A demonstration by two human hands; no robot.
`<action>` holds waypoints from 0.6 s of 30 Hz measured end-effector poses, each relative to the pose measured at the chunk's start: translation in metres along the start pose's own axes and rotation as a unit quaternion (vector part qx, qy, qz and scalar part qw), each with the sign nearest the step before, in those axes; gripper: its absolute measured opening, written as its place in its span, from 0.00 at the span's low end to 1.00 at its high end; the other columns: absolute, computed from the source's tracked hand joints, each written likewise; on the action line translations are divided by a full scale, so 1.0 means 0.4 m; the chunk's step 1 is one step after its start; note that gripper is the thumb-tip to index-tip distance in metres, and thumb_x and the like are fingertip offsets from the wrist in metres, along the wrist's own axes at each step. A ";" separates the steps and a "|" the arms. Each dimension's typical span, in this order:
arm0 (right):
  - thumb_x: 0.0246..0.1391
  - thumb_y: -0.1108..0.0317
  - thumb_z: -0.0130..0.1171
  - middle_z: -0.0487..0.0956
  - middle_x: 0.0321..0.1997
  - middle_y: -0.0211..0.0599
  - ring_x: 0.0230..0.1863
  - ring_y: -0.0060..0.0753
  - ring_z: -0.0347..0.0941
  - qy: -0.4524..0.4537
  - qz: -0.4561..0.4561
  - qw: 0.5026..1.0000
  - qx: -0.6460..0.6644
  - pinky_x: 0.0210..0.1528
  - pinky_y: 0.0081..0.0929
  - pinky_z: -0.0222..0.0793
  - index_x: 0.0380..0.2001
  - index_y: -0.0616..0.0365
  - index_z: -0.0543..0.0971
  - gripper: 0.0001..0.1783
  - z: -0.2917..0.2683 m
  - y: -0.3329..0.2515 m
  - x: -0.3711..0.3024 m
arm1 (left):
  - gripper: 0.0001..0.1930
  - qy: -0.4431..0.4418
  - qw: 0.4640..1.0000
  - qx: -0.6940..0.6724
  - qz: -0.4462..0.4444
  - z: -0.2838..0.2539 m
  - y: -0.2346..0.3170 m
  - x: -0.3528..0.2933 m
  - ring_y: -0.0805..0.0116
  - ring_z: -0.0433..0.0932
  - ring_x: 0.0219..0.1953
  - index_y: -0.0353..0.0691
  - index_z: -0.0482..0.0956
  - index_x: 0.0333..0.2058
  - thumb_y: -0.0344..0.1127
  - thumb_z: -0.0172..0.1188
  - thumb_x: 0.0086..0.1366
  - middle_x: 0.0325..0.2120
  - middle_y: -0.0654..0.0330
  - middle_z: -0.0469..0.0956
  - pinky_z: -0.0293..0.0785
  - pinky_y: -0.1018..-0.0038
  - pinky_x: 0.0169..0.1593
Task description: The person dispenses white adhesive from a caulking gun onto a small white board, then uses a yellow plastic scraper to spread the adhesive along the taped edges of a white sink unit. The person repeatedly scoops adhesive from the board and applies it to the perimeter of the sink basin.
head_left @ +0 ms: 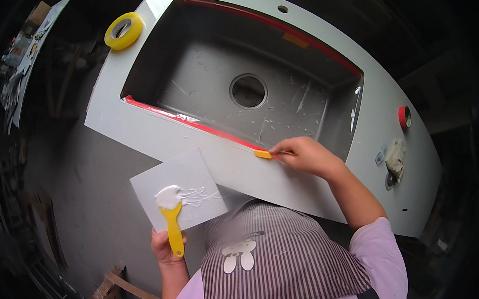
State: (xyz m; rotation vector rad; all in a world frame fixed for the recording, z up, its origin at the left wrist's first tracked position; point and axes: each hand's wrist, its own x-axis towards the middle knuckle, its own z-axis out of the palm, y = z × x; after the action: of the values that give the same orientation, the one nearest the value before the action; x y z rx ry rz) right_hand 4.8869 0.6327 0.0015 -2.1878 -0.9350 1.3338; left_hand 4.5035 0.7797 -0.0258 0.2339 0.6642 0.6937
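Observation:
My right hand (308, 156) pinches a small yellow scraper (262, 154) against the near rim of the dark grey sink (204, 69). Red tape (216, 131) runs along that rim, and the scraper touches it. My left hand (168, 247) grips the lower corner of a square white board (148, 183), held out beyond the counter's near edge. On the board sits a blob of white paste (168, 196) with smeared streaks to its right. A yellow putty knife (173, 230) lies with its blade in the paste, its handle reaching down by my left hand; whether my fingers also hold it is unclear.
The white countertop (307, 188) surrounds the sink. A yellow tape roll (110, 37) rests at its far left, a red tape roll (403, 117) and a crumpled pale cloth (396, 160) at the right. Wooden framing (130, 290) stands on the floor at lower left.

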 end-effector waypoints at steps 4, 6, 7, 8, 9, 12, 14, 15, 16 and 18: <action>0.56 0.68 0.57 0.84 0.44 0.39 0.46 0.41 0.81 0.001 0.035 0.999 -0.018 0.49 0.31 0.73 0.46 0.51 0.83 0.15 -0.023 0.087 -0.092 | 0.28 -0.023 0.999 0.015 -0.027 0.030 -0.021 0.016 0.52 0.84 0.29 0.23 0.66 0.55 0.24 0.57 0.54 0.40 0.43 0.79 0.85 0.57 0.29; 0.56 0.67 0.58 0.84 0.43 0.39 0.45 0.41 0.81 0.005 0.057 0.998 -0.034 0.48 0.32 0.73 0.46 0.51 0.84 0.14 -0.039 0.123 -0.144 | 0.27 -0.048 0.997 0.024 -0.056 0.039 -0.042 0.027 0.52 0.84 0.31 0.23 0.67 0.55 0.25 0.58 0.55 0.40 0.42 0.80 0.86 0.57 0.31; 0.56 0.67 0.58 0.84 0.43 0.39 0.44 0.41 0.81 0.007 0.069 0.997 -0.041 0.48 0.32 0.74 0.46 0.51 0.84 0.14 -0.050 0.133 -0.165 | 0.27 -0.056 0.995 0.031 -0.075 0.046 -0.055 0.033 0.52 0.84 0.32 0.23 0.68 0.54 0.25 0.59 0.55 0.40 0.42 0.80 0.87 0.57 0.32; 0.56 0.68 0.59 0.84 0.41 0.40 0.42 0.40 0.81 0.011 0.055 0.993 -0.102 0.46 0.31 0.74 0.45 0.52 0.84 0.14 -0.065 0.134 -0.182 | 0.26 -0.065 0.993 0.038 -0.093 0.057 -0.070 0.040 0.52 0.85 0.32 0.23 0.68 0.54 0.25 0.59 0.55 0.40 0.42 0.80 0.87 0.57 0.34; 0.56 0.69 0.60 0.84 0.39 0.40 0.41 0.38 0.81 0.012 0.038 0.986 -0.162 0.45 0.30 0.74 0.45 0.53 0.84 0.13 -0.082 0.128 -0.196 | 0.26 -0.061 0.991 0.043 -0.108 0.069 -0.085 0.043 0.53 0.85 0.33 0.23 0.68 0.53 0.25 0.59 0.55 0.40 0.43 0.80 0.87 0.58 0.34; 0.55 0.70 0.60 0.84 0.36 0.40 0.38 0.41 0.80 0.088 -0.056 0.989 -0.102 0.41 0.33 0.75 0.43 0.52 0.84 0.12 -0.109 0.030 -0.232 | 0.25 -0.027 0.987 0.076 -0.141 0.114 -0.135 0.049 0.56 0.85 0.30 0.23 0.68 0.51 0.25 0.61 0.55 0.38 0.43 0.80 0.88 0.58 0.33; 0.53 0.70 0.60 0.83 0.34 0.40 0.35 0.43 0.79 0.133 -0.136 0.980 -0.059 0.38 0.34 0.75 0.42 0.52 0.84 0.12 -0.088 -0.031 -0.237 | 0.25 -0.027 0.982 0.092 -0.161 0.134 -0.165 0.053 0.57 0.85 0.30 0.24 0.68 0.51 0.26 0.61 0.55 0.38 0.44 0.81 0.88 0.58 0.34; 0.52 0.71 0.61 0.82 0.32 0.40 0.33 0.41 0.79 0.146 -0.175 0.971 -0.078 0.35 0.32 0.75 0.42 0.53 0.84 0.13 -0.075 -0.052 -0.246 | 0.25 -0.031 0.978 0.100 -0.178 0.146 -0.177 0.058 0.57 0.85 0.30 0.24 0.69 0.51 0.26 0.61 0.55 0.38 0.44 0.81 0.88 0.58 0.34; 0.51 0.72 0.62 0.81 0.31 0.40 0.31 0.40 0.79 0.157 -0.217 0.959 -0.095 0.33 0.31 0.75 0.42 0.54 0.84 0.13 -0.065 -0.067 -0.250 | 0.24 -0.043 0.975 0.105 -0.190 0.145 -0.189 0.060 0.57 0.85 0.31 0.24 0.70 0.50 0.26 0.62 0.55 0.37 0.45 0.81 0.88 0.59 0.34; 0.51 0.72 0.62 0.80 0.29 0.39 0.29 0.41 0.78 0.127 -0.218 0.957 -0.145 0.32 0.32 0.74 0.41 0.53 0.83 0.12 -0.055 -0.093 -0.251 | 0.21 -0.066 0.969 0.107 -0.213 0.146 -0.197 0.060 0.58 0.83 0.38 0.26 0.73 0.49 0.25 0.62 0.56 0.40 0.48 0.81 0.83 0.61 0.42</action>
State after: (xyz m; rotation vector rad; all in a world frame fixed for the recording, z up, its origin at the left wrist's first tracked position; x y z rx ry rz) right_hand 4.8623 0.5857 0.0971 -2.1140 -1.4727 0.7270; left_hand 4.5951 0.7371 -0.0247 0.3203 0.6351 0.1912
